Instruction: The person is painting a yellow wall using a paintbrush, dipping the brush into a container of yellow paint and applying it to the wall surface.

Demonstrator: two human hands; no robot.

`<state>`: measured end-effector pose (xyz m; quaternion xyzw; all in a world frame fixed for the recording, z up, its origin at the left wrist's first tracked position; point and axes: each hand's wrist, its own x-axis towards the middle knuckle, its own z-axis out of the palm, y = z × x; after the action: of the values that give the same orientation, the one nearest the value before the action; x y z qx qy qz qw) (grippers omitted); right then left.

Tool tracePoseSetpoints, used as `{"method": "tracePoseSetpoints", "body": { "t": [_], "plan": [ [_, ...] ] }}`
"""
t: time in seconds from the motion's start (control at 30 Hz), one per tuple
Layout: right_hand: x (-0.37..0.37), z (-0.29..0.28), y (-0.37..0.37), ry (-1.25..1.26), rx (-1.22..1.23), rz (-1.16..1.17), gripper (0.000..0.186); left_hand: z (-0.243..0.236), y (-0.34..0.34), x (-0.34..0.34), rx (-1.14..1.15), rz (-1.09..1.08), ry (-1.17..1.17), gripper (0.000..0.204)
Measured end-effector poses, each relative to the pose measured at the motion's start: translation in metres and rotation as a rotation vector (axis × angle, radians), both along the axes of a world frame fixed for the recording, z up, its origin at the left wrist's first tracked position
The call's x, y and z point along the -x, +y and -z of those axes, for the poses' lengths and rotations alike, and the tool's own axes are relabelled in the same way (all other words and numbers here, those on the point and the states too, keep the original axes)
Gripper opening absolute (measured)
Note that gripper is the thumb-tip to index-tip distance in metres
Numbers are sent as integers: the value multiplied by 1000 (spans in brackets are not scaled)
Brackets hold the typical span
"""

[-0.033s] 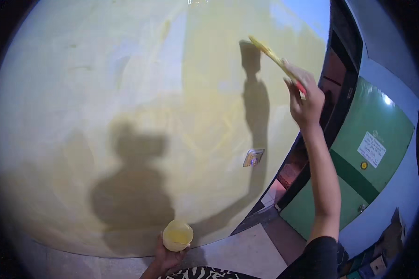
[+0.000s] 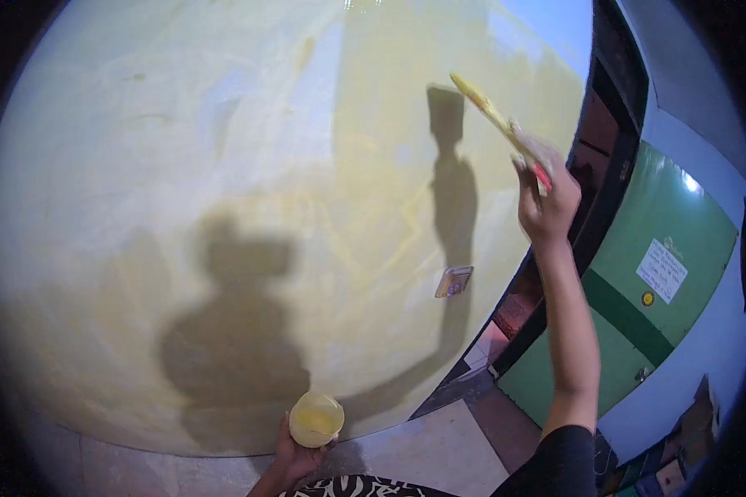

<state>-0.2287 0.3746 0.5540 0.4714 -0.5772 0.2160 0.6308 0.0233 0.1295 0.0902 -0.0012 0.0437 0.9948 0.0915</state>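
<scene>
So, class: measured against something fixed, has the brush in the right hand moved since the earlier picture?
Yes, slightly downward: the brush is now a little closer to the small wall plate below it.

Lost part of the brush [image 2: 487, 108] inside the right grip [image 2: 549, 199] at two o'clock; could not judge its contact with the wall [image 2: 257, 149]. Lost some of the left grip [image 2: 297, 460] beneath the bowl [image 2: 313, 436], toward seven o'clock. Found the white paper [image 2: 661, 271] at three o'clock written too small to read, the patterned garment [image 2: 365, 486] cut off at six.
</scene>
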Motion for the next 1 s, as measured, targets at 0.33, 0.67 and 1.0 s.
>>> {"method": "tracePoseSetpoints", "body": {
  "t": [0.33,0.67,1.0],
  "plan": [
    [-147,254,-77,-960,178,-514,27,-9,-42,-64,-40,-140,-98,75],
    [-242,311,-123,-1729,292,-1011,34,-20,-82,-136,14,-372,-165,74],
    [-285,289,-109,-1578,-121,-698,29,-2,-91,-133,-65,-250,-105,74]
  ]
}}
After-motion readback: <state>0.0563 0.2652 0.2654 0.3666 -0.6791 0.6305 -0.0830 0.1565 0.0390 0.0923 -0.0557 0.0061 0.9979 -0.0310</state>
